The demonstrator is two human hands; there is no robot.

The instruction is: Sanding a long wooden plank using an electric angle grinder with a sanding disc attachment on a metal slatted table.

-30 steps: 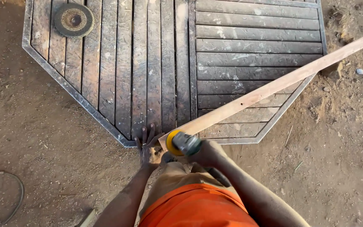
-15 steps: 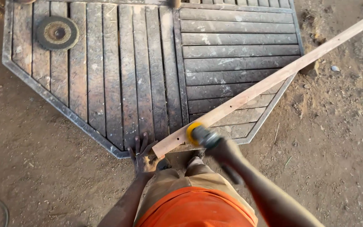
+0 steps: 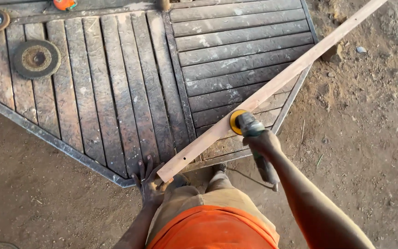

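Right grip [image 3: 264, 141] closed round sander [image 3: 250, 127]; left grip [image 3: 150, 184] pressed on near end of plank [image 3: 272, 85]. Disc now further up plank than a second ago. Plank lying slantwise over slatted panel [image 3: 116, 92]. Sanding judged advancing.

Cut off, covered, unclear

Far end of wooden strip [image 3: 272, 87] lost past top edge; grinder [image 3: 254, 138] grip covered by right hand [image 3: 264, 142]; left hand [image 3: 150, 184] palm unseen under strip end; orange object [image 3: 64, 4] cropped at top.
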